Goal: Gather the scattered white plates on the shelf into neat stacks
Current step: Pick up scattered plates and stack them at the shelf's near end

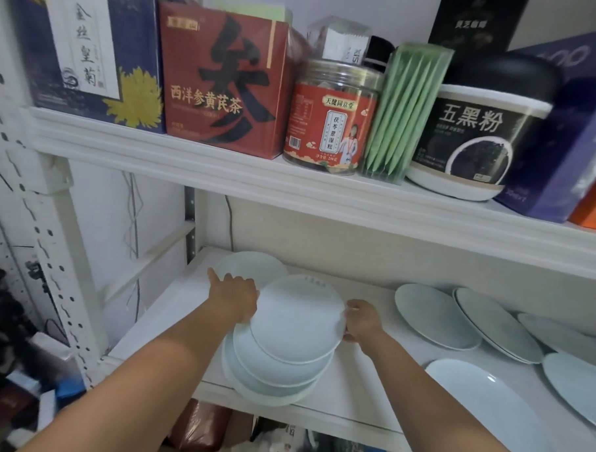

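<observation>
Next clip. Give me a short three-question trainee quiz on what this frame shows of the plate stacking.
1. True or false: both hands touch the top plate of the stack.
2. The stack's plates are: A) neatly lined up, B) fanned out and offset, C) standing on edge.
3. Where do loose plates remain on the shelf?

Key:
1. True: the left hand and right hand are at opposite edges.
2. B.
3. To the right of the stack; one more plate lies behind the left hand.

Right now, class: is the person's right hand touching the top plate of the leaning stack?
Touching. In the head view the right hand grips the right edge of the top plate, fingers curled onto its rim with no gap showing.
</observation>
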